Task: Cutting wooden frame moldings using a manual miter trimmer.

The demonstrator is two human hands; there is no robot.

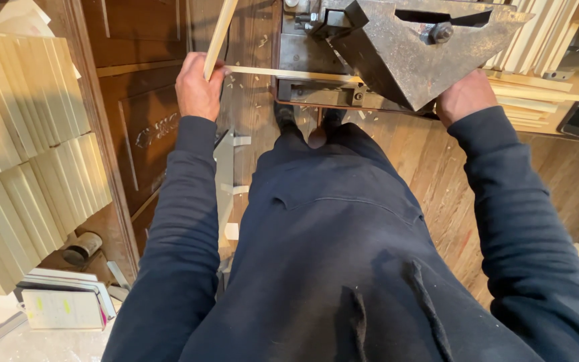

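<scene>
The person stands over a heavy grey metal cutter (410, 47) fixed at the far side of the scene, with a thin pale wood strip (289, 72) lying across its bed, running from the left hand to under the angular metal head and out again on the right. The left hand (198, 87) is closed around a second strip (219, 33) that rises steeply away from it, and its fingers (217, 70) also touch the left end of the flat strip. The right hand (465, 97) rests against the near right edge of the cutter head; its fingers are tucked beneath the metal, so whether they are closed on anything cannot be told from this view. Risk one: the right hand sits just beside the head, and any drop or swing of that mass could pinch it. Risk two: the left hand manages two strips at once, so its hold on the flat one is likely light; the strip could skew in the bed and cut off-square or splinter. Risk three: the upright strip could tip into the cutter. Wood chips (263, 43) lie scattered on the plank floor (437, 174) near the shoes, a possible slip hazard. Stacks of pale cut boards (28, 154) stand at the left, well apart from the work; further strips (537, 94) are piled at the far right, near the right hand.
</scene>
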